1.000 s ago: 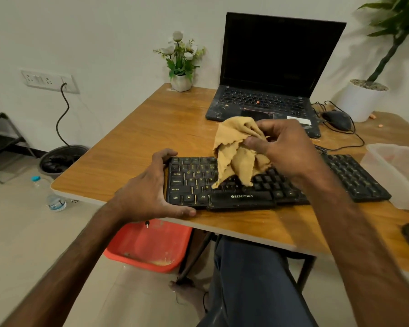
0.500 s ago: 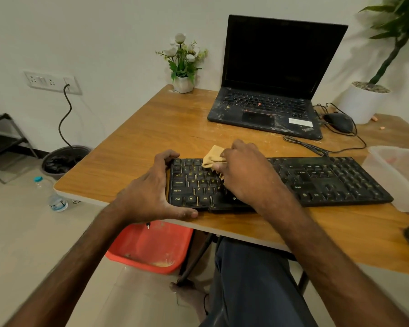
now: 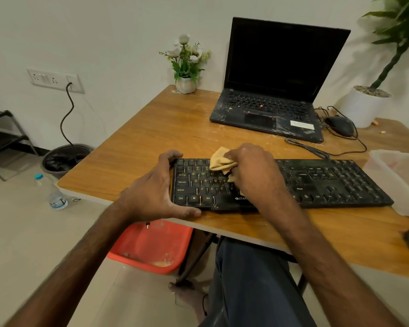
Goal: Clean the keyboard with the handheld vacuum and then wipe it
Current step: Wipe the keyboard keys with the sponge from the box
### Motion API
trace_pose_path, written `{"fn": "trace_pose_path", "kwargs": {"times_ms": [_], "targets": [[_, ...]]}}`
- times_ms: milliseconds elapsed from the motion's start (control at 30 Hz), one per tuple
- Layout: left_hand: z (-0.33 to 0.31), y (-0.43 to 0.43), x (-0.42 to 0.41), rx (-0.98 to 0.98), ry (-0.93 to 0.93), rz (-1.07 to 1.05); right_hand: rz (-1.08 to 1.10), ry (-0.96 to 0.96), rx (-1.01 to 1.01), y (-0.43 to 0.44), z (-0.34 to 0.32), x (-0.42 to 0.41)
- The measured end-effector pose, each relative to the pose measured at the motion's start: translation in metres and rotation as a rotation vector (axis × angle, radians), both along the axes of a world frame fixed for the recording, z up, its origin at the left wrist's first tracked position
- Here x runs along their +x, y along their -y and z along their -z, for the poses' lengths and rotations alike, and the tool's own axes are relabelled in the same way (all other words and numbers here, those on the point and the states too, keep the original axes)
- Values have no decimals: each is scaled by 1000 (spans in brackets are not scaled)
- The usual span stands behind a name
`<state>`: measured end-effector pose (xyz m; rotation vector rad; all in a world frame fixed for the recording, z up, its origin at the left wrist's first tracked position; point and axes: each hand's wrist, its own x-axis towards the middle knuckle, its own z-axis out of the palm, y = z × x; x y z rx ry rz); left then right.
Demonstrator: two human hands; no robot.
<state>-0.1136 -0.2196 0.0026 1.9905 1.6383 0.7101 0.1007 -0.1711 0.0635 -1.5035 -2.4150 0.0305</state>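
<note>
The right hand (image 3: 253,171) is curled around a bunched tan cloth (image 3: 222,160) and presses it onto the letter keys. A fold of cloth sticks out past the knuckles towards the far row. A second ago this hand held the cloth up off the keys, hanging loose over the middle of the keyboard (image 3: 328,182). Half a second ago it had come down on the left block of keys, and since then it has moved only a little along the rows. I take that to mean the wipe has just begun, with the vacuum step behind it, though no vacuum can be made out for certain. Just to the left, the left hand (image 3: 156,187) has not moved. It grips the keyboard's left end, thumb along the near edge and fingers hooked over the far edge, holding it against the push of the cloth. To the right of the wiping hand, the long run of keys and the number pad lie uncovered, so most of the wiping is probably still to do. The keyboard lies near the front edge of the table (image 3: 175,123), and an open laptop (image 3: 269,107) sits well beyond both hands.
</note>
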Motion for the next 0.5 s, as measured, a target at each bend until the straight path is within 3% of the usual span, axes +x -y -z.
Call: {"fn": "trace_pose_path", "kwargs": {"times_ms": [133,367,500], "targets": [[1,1,-1,8,-2,-1,-203,145,68,21,7,-34],[0,1,0,7,1,0,11,206,122,2,6,14],[0,1,2,14,-16,1,-72,207,46,13,4,-8]]}}
